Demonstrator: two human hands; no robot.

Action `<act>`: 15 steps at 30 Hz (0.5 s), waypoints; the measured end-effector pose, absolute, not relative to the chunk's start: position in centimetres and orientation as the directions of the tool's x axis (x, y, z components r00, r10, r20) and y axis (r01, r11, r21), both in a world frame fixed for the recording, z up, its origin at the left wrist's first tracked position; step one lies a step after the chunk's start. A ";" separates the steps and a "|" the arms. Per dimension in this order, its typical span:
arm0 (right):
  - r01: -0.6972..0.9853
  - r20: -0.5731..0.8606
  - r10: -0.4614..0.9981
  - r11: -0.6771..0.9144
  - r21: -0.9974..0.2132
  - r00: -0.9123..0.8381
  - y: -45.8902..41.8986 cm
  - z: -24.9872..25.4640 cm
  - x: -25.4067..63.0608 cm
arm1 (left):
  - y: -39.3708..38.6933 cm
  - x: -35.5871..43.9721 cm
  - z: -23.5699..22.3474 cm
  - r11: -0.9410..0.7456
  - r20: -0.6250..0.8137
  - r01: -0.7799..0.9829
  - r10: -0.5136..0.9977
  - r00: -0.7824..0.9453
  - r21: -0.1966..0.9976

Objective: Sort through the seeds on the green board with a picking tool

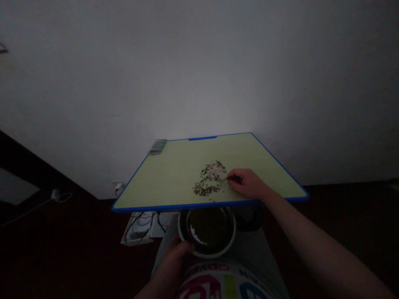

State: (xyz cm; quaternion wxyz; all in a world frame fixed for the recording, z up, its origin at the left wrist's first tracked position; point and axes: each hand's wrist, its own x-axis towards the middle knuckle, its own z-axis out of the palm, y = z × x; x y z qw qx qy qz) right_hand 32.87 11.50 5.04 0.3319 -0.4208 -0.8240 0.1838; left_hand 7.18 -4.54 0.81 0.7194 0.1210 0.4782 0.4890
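Observation:
On the pale yellow, blue-edged board [174, 174] lies a spread of small dark grains or beans [207, 190], with a whitish patch [215, 166] among those at the back. My right hand [246, 182] is closed at the right side of this spread, gripping a small utensil [223, 180] with a dark handle; its thin pale end touches the grains, and its exact kind is hard to make out. Below the board's front edge, a round pale-rimmed bowl [232, 241] rests on my lap, holding a dark greenish mass. My left hand [179, 251] grips its left rim, thumb on top.
A blurred greyish object [157, 146] sits at the board's back left corner. The white wall [199, 83] rises right behind the board. Under its left side are a white box with cables [139, 226] and a plug [119, 187] in the wall.

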 end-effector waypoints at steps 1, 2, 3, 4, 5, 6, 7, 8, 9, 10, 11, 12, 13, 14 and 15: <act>0.569 0.393 0.815 0.579 -0.584 -0.426 11.5 5.0 32.9 | -4.6 7.2 0.8 0.491 -0.569 -0.585 0.820 0.059 0.646; 0.565 0.393 0.814 0.581 -0.586 -0.428 11.5 5.0 33.0 | -4.6 7.2 0.9 0.488 -0.567 -0.582 0.822 0.057 0.650; 0.560 0.391 0.812 0.582 -0.590 -0.433 11.4 5.0 33.0 | -4.6 7.2 0.9 0.487 -0.563 -0.581 0.825 0.059 0.652; 0.555 0.389 0.812 0.583 -0.593 -0.436 11.4 5.0 33.0 | -4.6 7.3 0.9 0.485 -0.557 -0.583 0.828 0.065 0.652; 0.554 0.387 0.811 0.583 -0.594 -0.438 11.4 5.0 33.0 | -4.6 7.3 1.0 0.483 -0.552 -0.587 0.831 0.073 0.650; 0.556 0.385 0.812 0.581 -0.594 -0.438 11.4 5.1 33.0 | -4.6 7.3 1.0 0.482 -0.547 -0.591 0.833 0.080 0.647; 0.557 0.382 0.814 0.579 -0.595 -0.438 11.3 5.1 33.0 | -4.6 7.3 1.0 0.481 -0.545 -0.593 0.834 0.084 0.645; 0.555 0.380 0.815 0.577 -0.599 -0.437 11.3 5.1 32.9 | -4.6 7.4 1.0 0.479 -0.542 -0.594 0.836 0.085 0.647; 0.550 0.376 0.815 0.576 -0.605 -0.440 11.3 5.1 32.9 | -4.6 7.4 1.0 0.475 -0.538 -0.592 0.839 0.081 0.651; 0.543 0.372 0.815 0.576 -0.611 -0.445 11.3 5.1 32.9 | -4.5 7.4 1.0 0.470 -0.534 -0.590 0.842 0.077 0.656; 0.534 0.367 0.813 0.576 -0.619 -0.452 11.3 5.1 32.9 | -4.5 7.4 1.1 0.467 -0.530 -0.588 0.845 0.076 0.660; 0.525 0.363 0.811 0.577 -0.625 -0.459 11.3 5.1 33.0 | -4.5 7.4 1.1 0.467 -0.527 -0.587 0.846 0.079 0.662; 0.519 0.363 0.808 0.580 -0.628 -0.464 11.3 5.1 33.0 | -4.5 7.4 1.2 0.469 -0.528 -0.586 0.846 0.081 0.661; 0.515 0.365 0.804 0.585 -0.627 -0.469 11.3 5.0 33.0 | -4.5 7.4 1.3 0.471 -0.530 -0.587 0.844 0.083 0.659; 0.512 0.367 0.800 0.591 -0.624 -0.476 11.3 5.0 33.0 | -4.5 7.4 1.4 0.473 -0.532 -0.588 0.843 0.086 0.656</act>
